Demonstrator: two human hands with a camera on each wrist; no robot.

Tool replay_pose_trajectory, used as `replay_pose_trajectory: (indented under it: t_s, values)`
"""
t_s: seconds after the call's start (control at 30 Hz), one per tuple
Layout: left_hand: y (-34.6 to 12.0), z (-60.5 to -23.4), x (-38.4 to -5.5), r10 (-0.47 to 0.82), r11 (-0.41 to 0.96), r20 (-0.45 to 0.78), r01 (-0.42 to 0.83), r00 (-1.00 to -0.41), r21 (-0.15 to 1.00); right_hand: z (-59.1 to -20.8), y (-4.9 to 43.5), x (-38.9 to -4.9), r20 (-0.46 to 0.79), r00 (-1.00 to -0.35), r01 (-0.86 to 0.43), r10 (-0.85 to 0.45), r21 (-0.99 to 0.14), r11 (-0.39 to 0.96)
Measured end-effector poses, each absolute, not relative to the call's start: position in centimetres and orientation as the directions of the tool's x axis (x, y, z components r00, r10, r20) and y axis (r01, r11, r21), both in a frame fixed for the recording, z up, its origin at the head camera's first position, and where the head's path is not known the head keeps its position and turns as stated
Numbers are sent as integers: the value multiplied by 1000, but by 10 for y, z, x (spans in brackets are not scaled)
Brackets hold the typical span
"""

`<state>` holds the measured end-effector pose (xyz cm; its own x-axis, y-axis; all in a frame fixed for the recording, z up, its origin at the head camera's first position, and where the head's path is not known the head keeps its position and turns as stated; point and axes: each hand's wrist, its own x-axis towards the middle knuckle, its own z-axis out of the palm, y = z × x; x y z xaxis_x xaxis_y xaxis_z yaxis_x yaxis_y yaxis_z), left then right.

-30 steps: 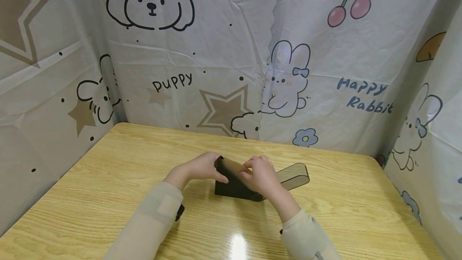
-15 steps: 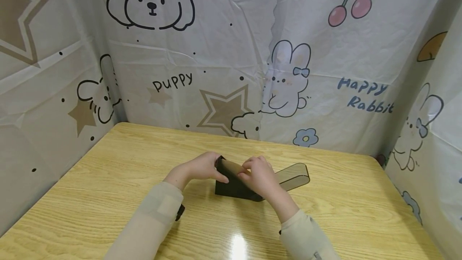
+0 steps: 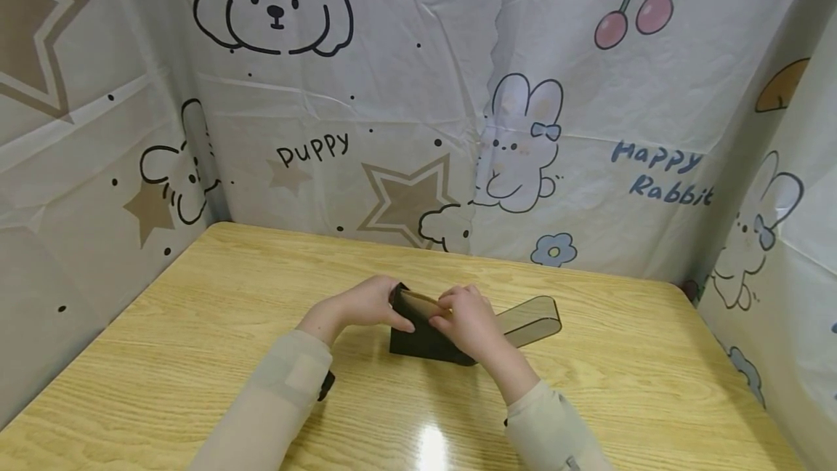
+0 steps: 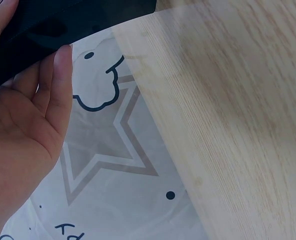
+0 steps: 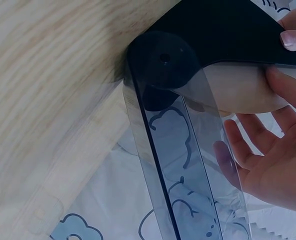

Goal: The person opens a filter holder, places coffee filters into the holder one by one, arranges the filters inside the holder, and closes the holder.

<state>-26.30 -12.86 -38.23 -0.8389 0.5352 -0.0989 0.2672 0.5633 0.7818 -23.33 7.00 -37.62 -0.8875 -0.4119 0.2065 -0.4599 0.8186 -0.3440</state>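
Note:
A black holder [image 3: 421,339] with a slanted top stands on the table, its clear lid [image 3: 535,317] swung open to the right. My left hand [image 3: 368,302] grips the holder's raised left end, the thumb on the near side and fingers behind, as the left wrist view also shows. Brown paper, like coffee filters [image 5: 233,87], shows above the black wall with a rounded edge. My right hand [image 3: 472,320] pinches this paper between thumb and forefinger. In the right wrist view its other fingers spread behind the clear lid. The holder's inside is mostly hidden.
The wood-grain table [image 3: 248,384] extends on all sides of the holder. A printed cloth [image 3: 392,93] hangs behind the table and along both sides. The opened lid reaches out past the right hand.
My right hand has shifted slightly left and down with the paper, whose upper edge now sits a little lower at the holder's opening. The left hand and the holder stay in place.

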Motion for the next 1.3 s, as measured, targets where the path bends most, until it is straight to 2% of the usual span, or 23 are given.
replay_pose_trajectory:
  t_s: [0.5,0.9,1.13,1.3]
  values:
    - [-129,-381,-262,523,580,-97,270,-847,769,-379,68,-233,192,-889,-456,-417,-273,847]
    - [-128,-380,-261,524,582,-100,271,-846,766,-370,79,-231,239,-910,-412,-340,-412,813]
    - [-128,-380,-260,514,611,-120,264,-849,746,-350,116,-223,228,-931,-347,-285,-312,884]
    - [-128,-381,-260,511,618,-126,262,-850,741,-342,149,-219,165,-936,-345,-310,-261,902]
